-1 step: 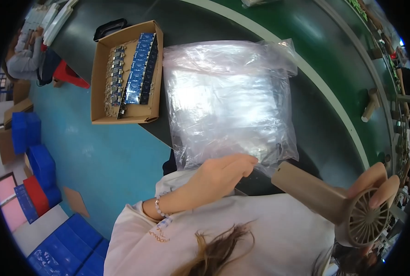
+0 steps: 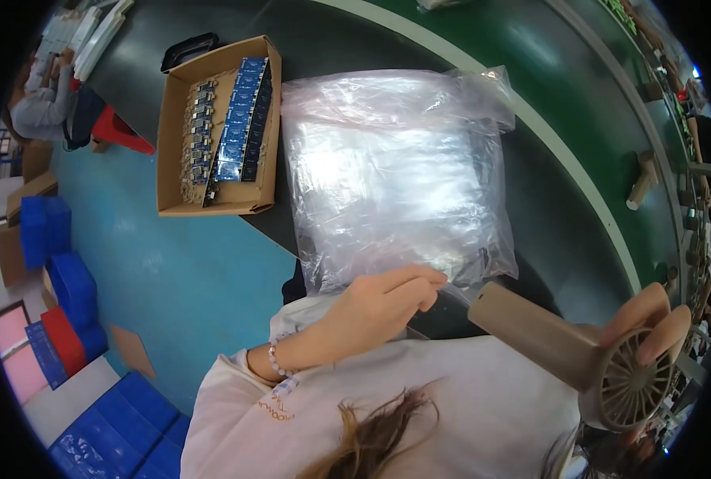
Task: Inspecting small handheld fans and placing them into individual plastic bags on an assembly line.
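Observation:
My right hand point(image 2: 651, 318) grips a brown handheld fan point(image 2: 531, 335) by its round slotted head, with the handle pointing left toward the bag. My left hand point(image 2: 383, 307) is closed, its fingertips at the near edge of a large clear plastic bag point(image 2: 395, 176). What those fingers pinch, if anything, is hidden. The bag lies flat on the dark worktable, and glare on its film blurs what is inside. Left of it, an open cardboard box point(image 2: 274, 172) holds a row of blue printed blocks point(image 2: 242, 120) and small blue circuit boards point(image 2: 202, 132).
A black tray point(image 2: 189, 51) sits behind the box. Green conveyor belt point(image 2: 563, 88) curves past on the right, carrying another brown fan point(image 2: 643, 182). Blue bins point(image 2: 116, 427) stand on the floor at left. A person in grey point(image 2: 44, 112) works at far left.
The fan has shifted very slightly to the left in my right hand's grip. My left hand and the bag look the same.

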Available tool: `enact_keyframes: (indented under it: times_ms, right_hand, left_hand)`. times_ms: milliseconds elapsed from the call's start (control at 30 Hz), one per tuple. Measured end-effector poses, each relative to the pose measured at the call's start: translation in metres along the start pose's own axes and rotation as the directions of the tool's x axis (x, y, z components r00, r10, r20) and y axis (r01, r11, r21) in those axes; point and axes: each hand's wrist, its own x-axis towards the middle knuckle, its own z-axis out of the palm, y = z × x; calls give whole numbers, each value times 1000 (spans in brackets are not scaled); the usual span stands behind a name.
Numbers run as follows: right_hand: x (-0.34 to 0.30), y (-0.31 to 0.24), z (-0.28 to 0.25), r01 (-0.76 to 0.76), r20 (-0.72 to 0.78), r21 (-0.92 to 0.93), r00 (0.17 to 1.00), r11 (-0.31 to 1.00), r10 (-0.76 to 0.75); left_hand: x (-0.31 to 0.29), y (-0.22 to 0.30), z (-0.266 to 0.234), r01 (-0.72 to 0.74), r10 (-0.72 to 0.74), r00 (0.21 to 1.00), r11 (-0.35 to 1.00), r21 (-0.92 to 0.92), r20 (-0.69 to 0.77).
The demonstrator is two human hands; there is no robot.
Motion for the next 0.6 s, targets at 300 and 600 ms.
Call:
enact_keyframes:
  times_ms: [300, 600]
  right_hand:
    - [22, 6, 5, 37, 246, -259, 969, 965, 29]
    - [5, 10, -1, -266, -68, -197, 964, 943, 258]
  left_hand:
    - [14, 19, 4, 7, -10, 996, 999, -34, -92]
    - [26, 25, 5, 75, -120, 973, 972, -223, -196]
